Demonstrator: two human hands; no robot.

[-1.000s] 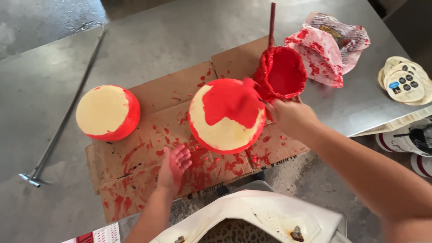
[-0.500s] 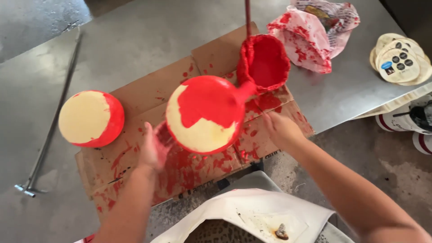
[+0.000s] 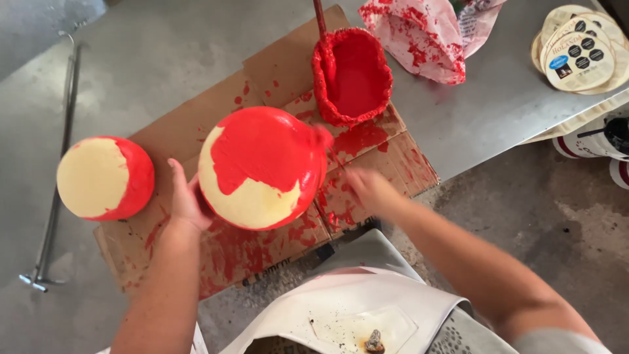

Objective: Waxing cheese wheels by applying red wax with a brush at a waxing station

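A steel table point(image 3: 164, 59) carries paint-spattered cardboard point(image 3: 275, 72); its front edge borders a concrete floor point(image 3: 563, 223). The big ball point(image 3: 262, 167) sits mid-cardboard, just in front of the red tub point(image 3: 354, 75). Left hand point(image 3: 187, 200) lies flat against the ball's left side. Right hand point(image 3: 370, 190) is blurred beside it, seemingly open and empty. A second ball point(image 3: 105, 177) stands left.

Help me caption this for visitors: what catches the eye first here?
A big pale ball, half coated in wet red, sits mid-cardboard, with the left hand against its side. Behind it stands a red-smeared tub; a smaller part-coated ball sits far left. The right hand is blurred.
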